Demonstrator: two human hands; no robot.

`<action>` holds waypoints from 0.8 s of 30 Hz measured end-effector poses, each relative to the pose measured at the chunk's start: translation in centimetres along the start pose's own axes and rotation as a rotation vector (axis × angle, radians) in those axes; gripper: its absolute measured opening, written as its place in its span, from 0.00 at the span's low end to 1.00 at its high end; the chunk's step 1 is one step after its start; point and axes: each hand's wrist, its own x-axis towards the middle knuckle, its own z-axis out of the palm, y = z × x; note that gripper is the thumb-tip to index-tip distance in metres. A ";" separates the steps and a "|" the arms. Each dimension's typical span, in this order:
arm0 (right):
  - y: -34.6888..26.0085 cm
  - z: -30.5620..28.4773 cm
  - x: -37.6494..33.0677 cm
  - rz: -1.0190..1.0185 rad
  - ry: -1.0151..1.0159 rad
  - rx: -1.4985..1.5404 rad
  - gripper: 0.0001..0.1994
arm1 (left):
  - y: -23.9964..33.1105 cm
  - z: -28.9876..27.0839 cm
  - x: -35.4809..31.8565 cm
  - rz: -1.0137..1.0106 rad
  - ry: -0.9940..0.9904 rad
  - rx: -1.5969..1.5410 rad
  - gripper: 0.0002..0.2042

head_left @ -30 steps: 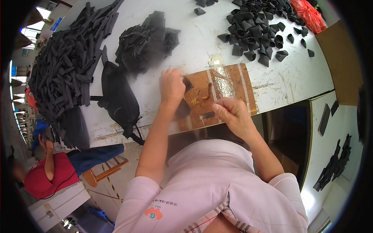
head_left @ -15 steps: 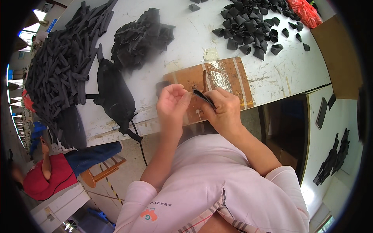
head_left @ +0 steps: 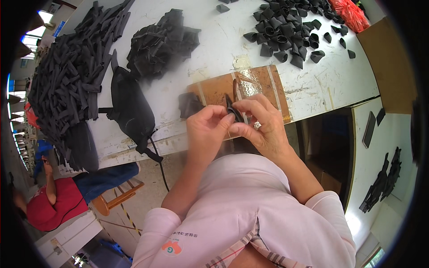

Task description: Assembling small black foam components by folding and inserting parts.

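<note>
White worktable (head_left: 214,58), scuffed, in a busy workshop; brown taped board (head_left: 250,85) at its near edge. Head view: left hand (head_left: 206,129) and right hand (head_left: 259,123) met over the board, fingertips of both pinched narrow on one small black strip (head_left: 233,110), held just above the board. Judged partway: a heap of folded black pieces (head_left: 290,29) lay far right, seemingly finished; a long pile of flat strips (head_left: 67,76) and a crumpled black heap (head_left: 163,40) at left looked still to do. Black bag (head_left: 129,111) beside.
</note>
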 end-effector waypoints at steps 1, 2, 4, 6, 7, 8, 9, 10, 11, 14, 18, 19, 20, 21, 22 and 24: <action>0.2 0.1 -0.1 -0.009 0.012 0.036 0.14 | 0.2 0.5 -0.2 0.063 -0.011 -0.044 0.01; 0.4 0.1 -0.1 -0.018 0.024 0.073 0.13 | 0.1 0.8 -0.5 0.063 -0.015 -0.044 0.01; 0.6 0.6 0.1 -0.024 0.017 0.088 0.09 | 0.0 1.4 -0.9 0.192 0.134 0.353 0.01; 0.8 1.4 0.3 -0.159 0.084 -0.193 0.08 | -1.2 2.0 -0.7 0.291 0.275 0.433 0.02; 0.8 1.9 0.4 -0.165 0.124 -0.226 0.06 | -1.4 2.0 -0.4 0.244 0.340 0.264 0.04; 1.2 2.4 0.5 -0.167 0.126 -0.227 0.06 | -1.4 2.1 0.0 0.197 0.403 0.094 0.05; 1.9 2.7 0.5 -0.148 0.172 -0.193 0.05 | -0.5 1.6 0.2 -0.017 0.340 -0.079 0.09; 2.4 2.8 0.7 -0.130 0.218 -0.159 0.04 | -0.2 1.0 0.6 -0.016 0.338 -0.081 0.09; 2.3 2.4 0.8 -0.131 0.221 -0.162 0.04 | 0.0 0.4 0.9 -0.125 0.171 -0.444 0.09; 1.1 1.1 1.1 0.458 -0.011 0.764 0.03 | 1.0 -0.6 0.9 -0.261 -0.110 -0.954 0.10; 1.1 0.2 0.7 0.726 -0.235 1.548 0.02 | 0.9 0.6 0.5 -0.149 -0.049 -0.603 0.11; 0.7 0.1 0.8 0.702 -0.244 1.527 0.04 | 0.6 1.2 0.3 0.117 0.098 -0.269 0.10; 0.4 0.0 1.0 0.678 -0.253 1.506 0.06 | 0.5 1.6 0.2 0.376 0.242 0.071 0.09; 0.3 -0.6 1.3 0.629 -0.300 1.335 0.10 | 0.8 2.0 0.2 0.382 0.230 0.017 0.08; -0.3 -1.2 2.0 0.629 -0.300 1.334 0.10 | 1.6 1.8 0.6 0.382 0.230 0.016 0.08; -2.1 -2.7 3.6 0.483 -0.277 0.929 0.12 | 3.3 0.6 2.1 -0.094 -0.015 -0.880 0.08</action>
